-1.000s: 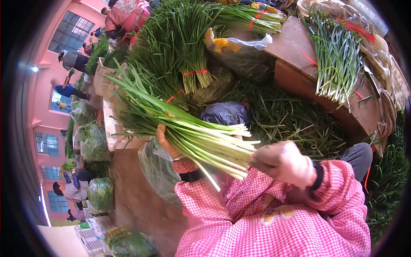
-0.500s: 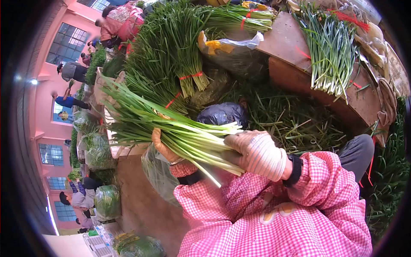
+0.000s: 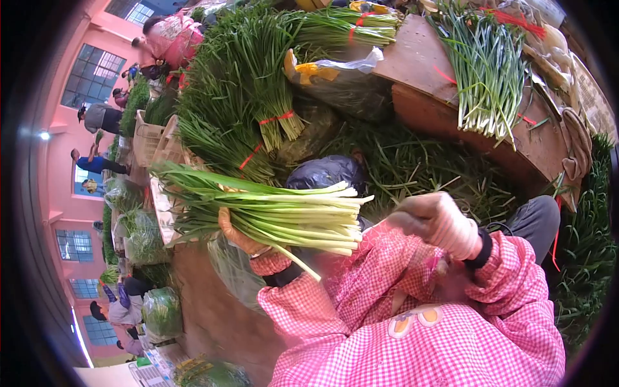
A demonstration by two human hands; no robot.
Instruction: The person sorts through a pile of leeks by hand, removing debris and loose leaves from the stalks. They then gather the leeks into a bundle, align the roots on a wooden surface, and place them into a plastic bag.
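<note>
A loose bunch of garlic chives (image 3: 309,216) lies across my left hand (image 3: 237,233), which wears a tan glove and is closed around the leafy middle. Its pale stem ends point right, and one stem hangs lower than the others. My right hand (image 3: 438,222), in a pale striped glove, is raised to the right of the stem ends and apart from them. Motion smears its fingers, so I cannot make out whether they hold anything. Below both hands, thin pink strands (image 3: 361,261) rest on the checked clothing over my lap.
Chive bundles with red ties (image 3: 277,118) are piled ahead. Another bundle (image 3: 493,84) lies on a brown board (image 3: 412,55) at right. A dark plastic bag (image 3: 325,173) sits beyond my hands, near loose leaves. Co-workers (image 3: 126,303) and bagged greens (image 3: 161,313) are at left.
My right hand has left the stem ends and moved to the right. The chives stay in my left hand, their stem ends now fully exposed. The view has shifted slightly.
</note>
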